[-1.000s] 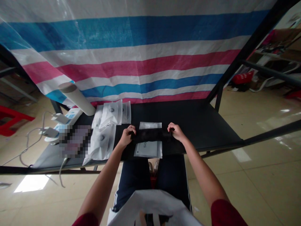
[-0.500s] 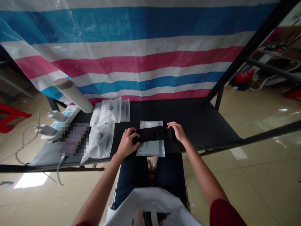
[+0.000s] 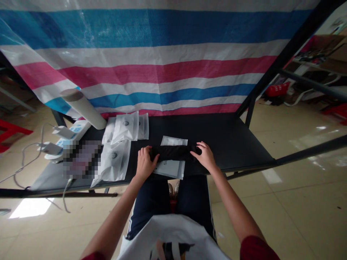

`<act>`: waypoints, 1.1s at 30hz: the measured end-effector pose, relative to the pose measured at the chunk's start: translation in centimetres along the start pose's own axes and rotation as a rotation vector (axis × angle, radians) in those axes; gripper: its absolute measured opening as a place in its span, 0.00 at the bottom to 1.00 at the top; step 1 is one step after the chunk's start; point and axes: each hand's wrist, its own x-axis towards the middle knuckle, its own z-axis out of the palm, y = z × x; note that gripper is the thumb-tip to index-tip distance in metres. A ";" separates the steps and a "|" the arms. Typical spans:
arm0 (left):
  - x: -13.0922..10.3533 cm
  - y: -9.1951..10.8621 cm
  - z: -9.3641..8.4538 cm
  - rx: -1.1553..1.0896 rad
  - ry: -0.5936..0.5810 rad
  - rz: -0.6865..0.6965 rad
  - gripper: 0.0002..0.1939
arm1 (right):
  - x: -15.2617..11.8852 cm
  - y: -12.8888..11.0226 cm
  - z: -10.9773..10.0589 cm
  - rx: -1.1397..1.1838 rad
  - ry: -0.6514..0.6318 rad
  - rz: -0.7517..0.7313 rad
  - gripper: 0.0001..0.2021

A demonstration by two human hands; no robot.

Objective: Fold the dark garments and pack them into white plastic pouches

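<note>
A long strip of folded black cloth (image 3: 173, 152) lies crosswise over a flat plastic bag (image 3: 170, 168) that holds a grey card with dark lettering, partly hidden under the cloth. At the cloth's left end, my left hand (image 3: 146, 161) has its thumb and fingers closed around the edge. My right hand (image 3: 205, 156) pinches the opposite end, thumb below and fingers above. Left of my hands, a filled white plastic bag (image 3: 112, 160) with a round dark mark rests on the black table (image 3: 217, 133).
More filled bags (image 3: 126, 126) lie behind it. A pale bottle (image 3: 85, 110) stands at the back left beside a power strip (image 3: 72, 139) with plugged-in chargers. A blurred-out device (image 3: 82, 159) with a cable sits nearby. Striped sheeting (image 3: 162, 68) hangs behind the table.
The black cloth has shifted slightly left across the plastic bag, which now sits more tilted. My right hand has its thumb and fingers further around the cloth's right end.
</note>
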 end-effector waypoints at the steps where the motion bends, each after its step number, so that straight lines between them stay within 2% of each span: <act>1: 0.4 -0.2 0.1 0.034 -0.030 -0.010 0.27 | -0.1 -0.1 0.1 -0.002 0.004 -0.009 0.17; 5: 2.3 -0.3 -0.4 0.106 -0.219 -0.005 0.22 | 0.1 -1.1 0.0 -0.050 -0.008 -0.018 0.14; 9: 2.5 1.8 -2.4 0.007 -0.254 -0.002 0.15 | 2.2 -1.7 -0.7 0.025 -0.014 0.100 0.13; 11: 1.2 3.6 -3.6 -0.119 -0.202 -0.025 0.17 | 4.1 -2.0 -1.2 0.215 0.061 0.166 0.14; 13: -1.0 5.4 -4.5 -0.278 -0.142 -0.011 0.22 | 6.3 -2.7 -1.5 0.438 0.135 0.170 0.16; 15: -3.7 7.0 -4.7 -0.406 -0.149 0.015 0.27 | 8.5 -4.0 -1.4 0.566 0.134 0.114 0.17; 16: -5.1 7.6 -4.6 -0.447 -0.177 0.024 0.27 | 9.3 -4.8 -1.2 0.578 0.097 0.070 0.18; 18: -7.6 8.5 -3.8 -0.497 -0.242 0.008 0.22 | 10.4 -6.6 -0.2 0.510 -0.025 -0.019 0.18; 21: -10.1 9.0 -1.8 -0.570 -0.253 -0.146 0.22 | 10.6 -8.6 2.5 0.236 -0.211 -0.093 0.16; 23: -10.9 8.9 -0.9 -0.586 -0.261 -0.247 0.25 | 10.1 -9.1 4.5 0.071 -0.274 -0.116 0.13; 25: -11.1 8.4 -0.8 -0.525 -0.330 -0.258 0.29 | 9.6 -9.0 5.7 0.006 -0.273 -0.142 0.12; 28: -10.3 7.4 -2.2 -0.300 -0.378 -0.103 0.37 | 8.5 -8.6 5.1 0.017 -0.152 -0.204 0.17; 31: -8.5 6.2 -3.9 -0.102 -0.279 0.143 0.44 | 5.9 -8.9 2.1 0.067 -0.029 -0.288 0.17; 33: -7.2 5.3 -4.4 -0.019 -0.260 0.298 0.48 | 3.3 -9.5 -0.2 0.099 -0.066 -0.377 0.18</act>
